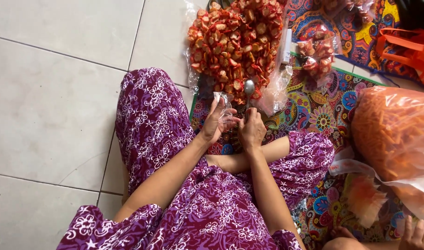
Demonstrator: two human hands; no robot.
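My left hand (215,122) pinches a small clear bag (226,112) open while my right hand (252,129) clamps a spoon (249,88), bowl at twelve o'clock toward the snack pile (235,41) for easy scooping.

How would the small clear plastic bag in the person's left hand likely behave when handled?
The small clear bag looks thin and crinkled in the left hand, so it is probably floppy and very light. It appears empty, so it would likely collapse unless held open. Its glossy film may be slippery, hence perhaps the right hand, holding a spoon, helping.
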